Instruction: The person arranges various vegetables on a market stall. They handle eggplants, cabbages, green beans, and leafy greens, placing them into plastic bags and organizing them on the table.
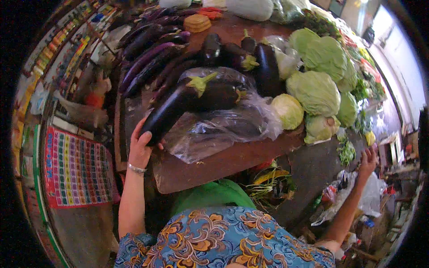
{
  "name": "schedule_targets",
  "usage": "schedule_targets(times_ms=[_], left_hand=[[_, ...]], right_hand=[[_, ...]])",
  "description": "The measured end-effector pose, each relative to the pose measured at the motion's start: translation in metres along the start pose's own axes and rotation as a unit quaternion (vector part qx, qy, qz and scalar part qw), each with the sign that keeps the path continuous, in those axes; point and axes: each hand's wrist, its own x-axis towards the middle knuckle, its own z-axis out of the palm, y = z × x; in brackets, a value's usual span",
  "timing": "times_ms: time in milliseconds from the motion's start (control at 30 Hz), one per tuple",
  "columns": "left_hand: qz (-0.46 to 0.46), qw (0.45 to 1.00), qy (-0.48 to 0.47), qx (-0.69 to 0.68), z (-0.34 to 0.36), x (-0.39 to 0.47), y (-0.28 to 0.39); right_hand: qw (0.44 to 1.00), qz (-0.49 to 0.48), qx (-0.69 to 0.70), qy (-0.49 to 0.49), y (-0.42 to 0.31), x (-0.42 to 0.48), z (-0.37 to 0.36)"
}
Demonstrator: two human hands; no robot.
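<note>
My left hand [142,142] grips the round lower end of a long, glossy dark eggplant [171,107]. Its green stem cap [201,83] points up and away to the right. Behind it lies another dark eggplant [214,97], resting on a clear plastic bag [214,130] spread over the brown tabletop [221,164]. Far out to the right, my right hand [368,160] is raised with its fingers apart and nothing plainly in it. A small yellow item [370,138] shows just beyond its fingertips; whether they touch is unclear.
Long purple eggplants [150,63] are heaped at the back left, and several cabbages [313,93] are stacked at the right. A yellow-green cabbage [287,111] sits beside the bag. A colourful printed chart [80,167] hangs at left. Stringy greens [268,187] lie below the table edge.
</note>
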Motion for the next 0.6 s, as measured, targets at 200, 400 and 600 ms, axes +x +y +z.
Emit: schedule_targets(times_ms=[200,400,600], left_hand=[[0.013,1.000,0.009,-0.004,0.006,-0.004,0.004],[-0.007,0.993,0.017,-0.120,-0.002,-0.007,0.012],[0.059,0.987,0.117,-0.094,-0.008,-0.007,0.011]], right_hand=[[0.943,-0.282,0.006,-0.178,-0.275,-0.093,0.191],[0.827,-0.427,-0.022,-0.366,-0.354,-0.161,0.308],[0.814,-0.460,-0.020,-0.354,-0.339,-0.209,0.336]])
